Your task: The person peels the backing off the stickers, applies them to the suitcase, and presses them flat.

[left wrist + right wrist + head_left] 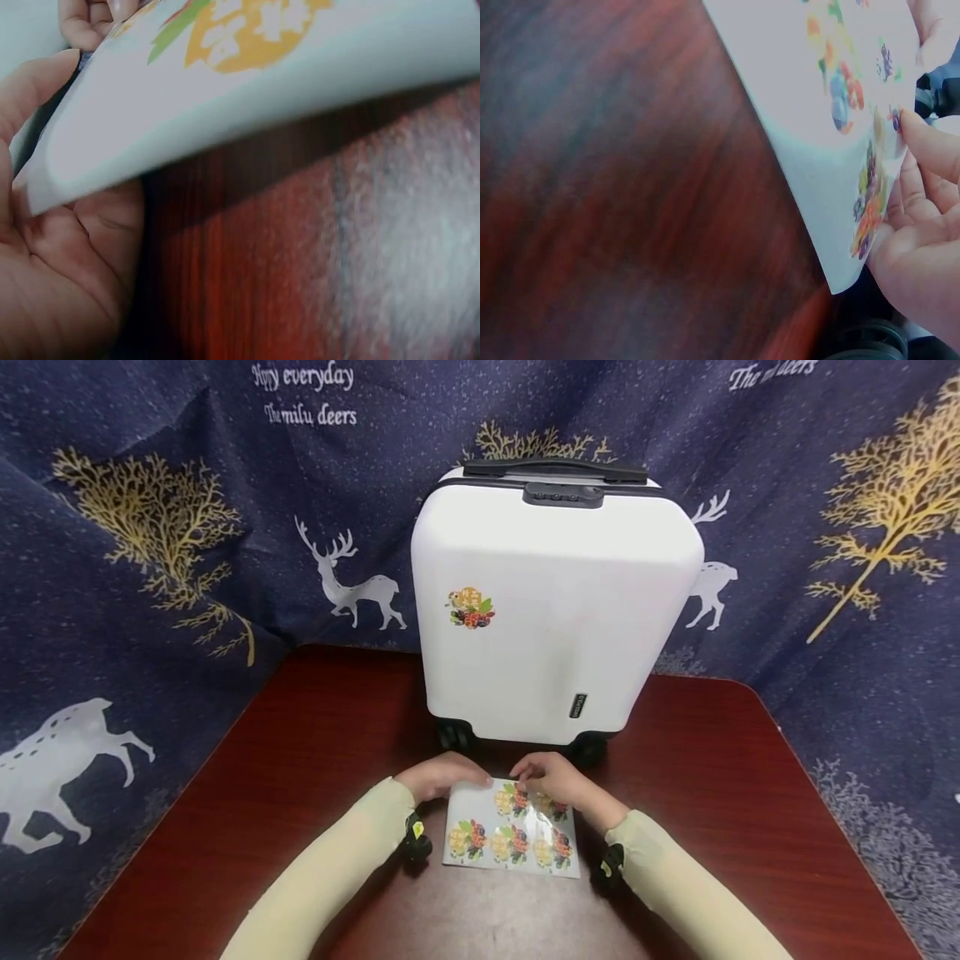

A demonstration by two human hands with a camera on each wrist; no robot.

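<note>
A white sheet of fruit stickers is held just in front of the suitcase, its near edge toward me. Its upper left patch is blank; several stickers fill the rest. My left hand grips the far left corner, thumb above and palm beneath in the left wrist view. At the far edge, my right hand pinches the sheet between thumb and fingers, plain in the right wrist view. Behind stands a white suitcase, with one fruit sticker on the upper left of its front.
The suitcase rests on its black wheels on a dark red wooden table. A black handle and combination lock top it. A blue cloth with deer and trees hangs behind and at both sides.
</note>
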